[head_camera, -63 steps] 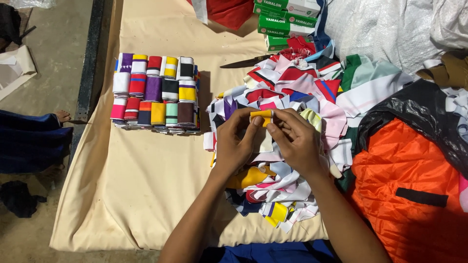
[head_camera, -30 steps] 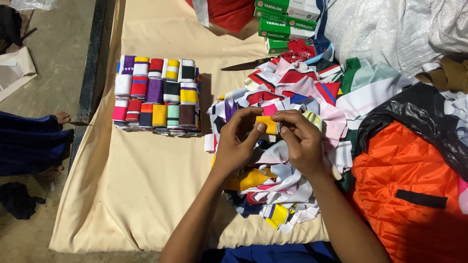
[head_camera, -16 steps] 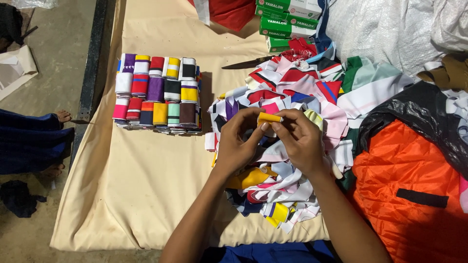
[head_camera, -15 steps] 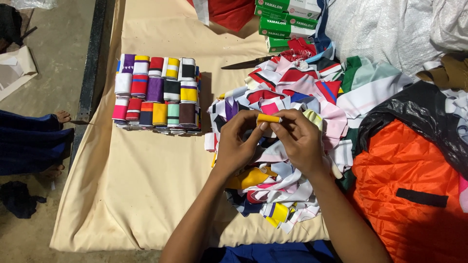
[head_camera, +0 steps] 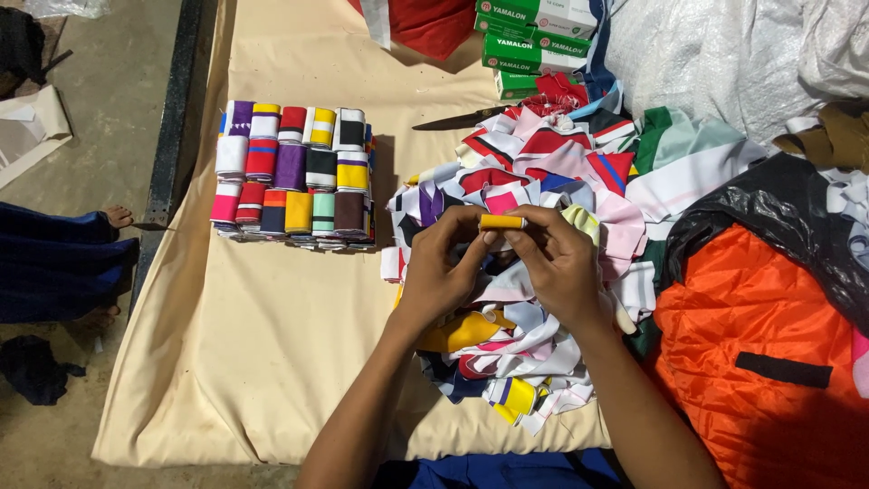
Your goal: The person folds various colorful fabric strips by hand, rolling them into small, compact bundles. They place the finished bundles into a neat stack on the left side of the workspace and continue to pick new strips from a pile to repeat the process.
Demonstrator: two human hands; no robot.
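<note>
Yellow ribbed fabric roll (head_camera: 501, 221), tightly wound, sits pinched between left hand (head_camera: 441, 269) and right hand (head_camera: 555, 263), each grip clenched on it.

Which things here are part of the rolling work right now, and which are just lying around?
In use:
left hand and right hand, both gripping the yellow roll
loose strip pile
stacked rolls

Lying about:
scissors
green boxes
orange garment
white sack
</note>
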